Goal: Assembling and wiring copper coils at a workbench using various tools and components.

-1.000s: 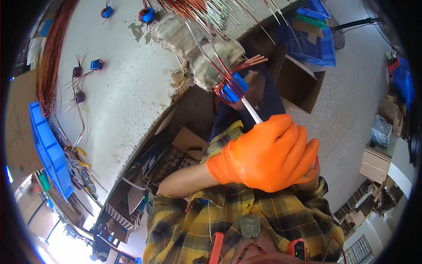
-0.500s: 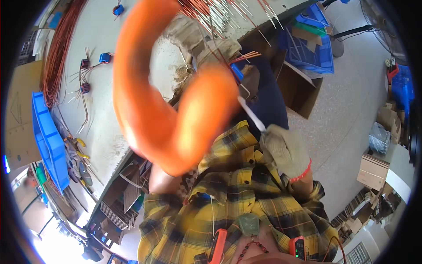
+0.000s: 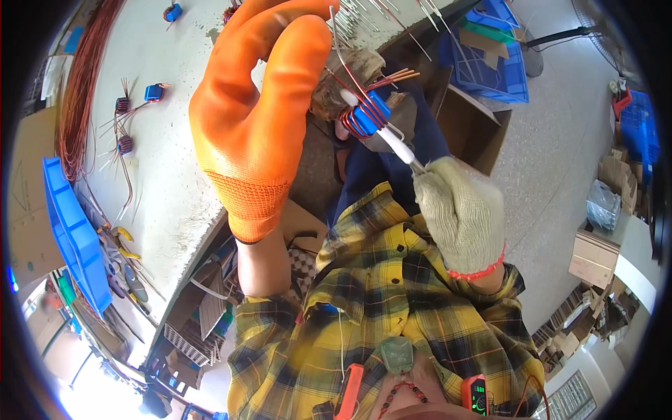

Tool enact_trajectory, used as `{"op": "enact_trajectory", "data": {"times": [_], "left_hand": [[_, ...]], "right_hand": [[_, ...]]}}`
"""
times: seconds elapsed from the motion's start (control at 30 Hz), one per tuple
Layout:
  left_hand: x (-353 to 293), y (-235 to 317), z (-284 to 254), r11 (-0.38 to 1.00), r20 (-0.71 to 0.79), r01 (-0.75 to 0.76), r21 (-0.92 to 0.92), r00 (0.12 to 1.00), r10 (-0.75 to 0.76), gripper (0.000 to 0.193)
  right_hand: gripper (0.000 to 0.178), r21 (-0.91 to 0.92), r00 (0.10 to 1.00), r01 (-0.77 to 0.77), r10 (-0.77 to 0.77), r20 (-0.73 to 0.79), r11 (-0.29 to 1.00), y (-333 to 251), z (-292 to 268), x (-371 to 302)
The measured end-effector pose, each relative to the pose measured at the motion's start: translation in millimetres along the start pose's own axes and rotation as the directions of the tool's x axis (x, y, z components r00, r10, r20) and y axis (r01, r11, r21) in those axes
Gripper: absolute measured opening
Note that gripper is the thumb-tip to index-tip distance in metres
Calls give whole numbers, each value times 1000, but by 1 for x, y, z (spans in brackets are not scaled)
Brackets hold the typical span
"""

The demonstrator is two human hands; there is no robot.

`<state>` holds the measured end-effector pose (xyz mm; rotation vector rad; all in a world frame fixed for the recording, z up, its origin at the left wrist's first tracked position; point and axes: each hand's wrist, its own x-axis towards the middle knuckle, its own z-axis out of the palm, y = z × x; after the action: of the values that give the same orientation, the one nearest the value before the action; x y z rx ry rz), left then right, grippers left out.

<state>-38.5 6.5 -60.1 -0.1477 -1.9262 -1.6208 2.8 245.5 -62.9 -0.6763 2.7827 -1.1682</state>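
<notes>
Hidden and cut-off parts at the bench

The left hand in its orange glove covered the bench's front edge and ran off the top; the grey wire it pinched blurred, and the white tool's handle vanished inside the right hand.

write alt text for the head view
An orange-gloved left hand pinches copper wire on a blue coil, which a white-gloved right hand steadies on a white tool. More coils lie on the grey bench at left.
</notes>
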Motion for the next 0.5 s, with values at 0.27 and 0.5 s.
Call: {"op": "enact_trajectory", "data": {"times": [0.27, 0.5], "left_hand": [[-3, -6, 6, 999, 9, -24, -35, 1000, 25, 98], [-1, 22, 21, 980, 121, 172, 104, 975, -184, 128]], "right_hand": [[23, 647, 699, -714, 330, 635, 268, 17, 1, -5], [25, 619, 737, -664, 222, 639, 421, 5, -4, 3]]}}
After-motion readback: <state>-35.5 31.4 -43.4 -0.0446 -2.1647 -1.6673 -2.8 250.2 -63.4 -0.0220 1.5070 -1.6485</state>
